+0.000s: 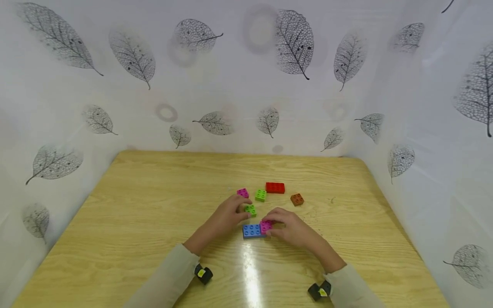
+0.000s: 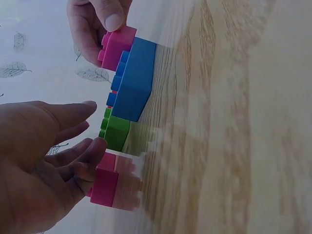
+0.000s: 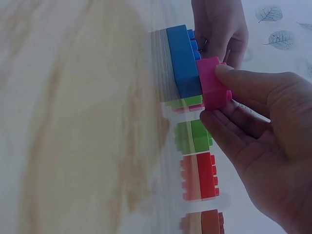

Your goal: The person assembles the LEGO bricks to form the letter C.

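My right hand (image 1: pixel 290 226) pinches a pink toy building brick (image 1: pixel 265 227) between thumb and fingers. That brick sits on the right end of a long blue brick (image 1: pixel 252 231), which lies flat on the table; the right wrist view shows the pink brick (image 3: pixel 212 83) against the blue one's (image 3: pixel 184 63) studded side. My left hand (image 1: pixel 227 216) hovers beside a green brick (image 1: pixel 251 210), thumb and fingers spread to either side of it. In the left wrist view a gap shows between the left thumb and fingers, with the green brick (image 2: pixel 116 132) just past the fingertips.
Beyond the hands lie a second pink brick (image 1: pixel 242 193), another green brick (image 1: pixel 260 195), a long red brick (image 1: pixel 275 188) and a brown-orange brick (image 1: pixel 297 199). The wooden table (image 1: pixel 154 188) meets a leaf-patterned white sheet (image 1: pixel 231 85) at its back and sides.
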A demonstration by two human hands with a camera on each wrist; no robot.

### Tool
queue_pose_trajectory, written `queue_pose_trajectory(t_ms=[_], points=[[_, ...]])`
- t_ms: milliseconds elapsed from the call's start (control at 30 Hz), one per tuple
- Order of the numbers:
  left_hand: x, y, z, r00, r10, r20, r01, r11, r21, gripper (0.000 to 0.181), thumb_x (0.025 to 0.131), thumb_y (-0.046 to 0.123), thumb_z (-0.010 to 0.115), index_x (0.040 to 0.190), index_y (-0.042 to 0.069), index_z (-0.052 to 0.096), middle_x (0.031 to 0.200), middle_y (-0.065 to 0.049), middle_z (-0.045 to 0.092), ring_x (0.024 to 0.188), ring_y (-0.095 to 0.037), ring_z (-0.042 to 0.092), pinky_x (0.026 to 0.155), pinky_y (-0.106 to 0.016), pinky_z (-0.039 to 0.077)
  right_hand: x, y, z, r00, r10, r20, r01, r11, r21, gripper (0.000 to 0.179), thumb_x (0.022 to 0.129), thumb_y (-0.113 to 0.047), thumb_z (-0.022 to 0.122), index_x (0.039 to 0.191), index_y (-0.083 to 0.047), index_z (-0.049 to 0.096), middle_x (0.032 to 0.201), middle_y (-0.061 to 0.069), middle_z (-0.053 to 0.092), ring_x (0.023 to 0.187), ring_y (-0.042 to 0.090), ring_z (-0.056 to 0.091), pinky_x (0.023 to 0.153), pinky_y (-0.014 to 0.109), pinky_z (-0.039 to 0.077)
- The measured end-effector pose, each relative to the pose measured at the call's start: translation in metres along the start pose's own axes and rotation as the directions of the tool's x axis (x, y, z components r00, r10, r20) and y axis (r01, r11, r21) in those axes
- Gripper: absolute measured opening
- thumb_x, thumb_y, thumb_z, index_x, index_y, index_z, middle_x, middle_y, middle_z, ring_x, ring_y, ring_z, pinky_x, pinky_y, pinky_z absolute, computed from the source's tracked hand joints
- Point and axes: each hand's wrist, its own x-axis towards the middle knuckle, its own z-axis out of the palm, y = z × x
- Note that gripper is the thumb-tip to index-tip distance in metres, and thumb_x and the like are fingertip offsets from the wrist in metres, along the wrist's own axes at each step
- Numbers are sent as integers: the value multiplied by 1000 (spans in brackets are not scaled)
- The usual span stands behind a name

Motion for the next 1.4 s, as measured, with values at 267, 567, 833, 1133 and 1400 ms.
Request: queue_pose_trajectory(t_ms=[267,567,833,1133,1400], points=[[5,1,2,999,-35,14,34,994,103,41,96,26,70,134,10,63,120,-3,62,105,-18,59,92,-40,51,0,3,2,1000,-9,-2,9,1000,-8,29,92,-19,74,121,-20,71,119,-8,64,111,13,61,94,34,53],[9,-2,9,999,-33,28,29,989,146,39,94,19,71,132,8,64,123,-9,62,114,-26,60,99,-45,50,-1,4,2,1000,-7,-6,7,1000,3,29,92,-19,74,121,-20,71,119,-8,64,111,13,61,94,33,53],[6,-2,7,1000,-8,25,4,989,151,41,95,21,70,134,9,63,120,-6,61,109,-22,59,96,-42,51,-1,3,3,1000,-7,-8,7,1000,0,28,93,-20,73,121,-22,71,119,-9,64,112,13,61,94,34,53],[-5,-2,-7,999,-7,52,4,999,41,48,97,21,68,143,9,56,109,1,55,89,-12,53,77,-30,47,-2,2,3,1000,-9,-11,9,1000,6,29,93,-17,74,121,-21,71,120,-9,64,113,14,61,95,35,53],[-20,-6,-16,994,61,90,-60,998,-8,44,97,16,68,140,9,59,109,-2,56,85,-13,50,70,-25,45,0,0,2,1000,-5,-17,5,1000,4,27,94,-17,73,120,-20,71,119,-9,63,112,14,61,94,34,53]])
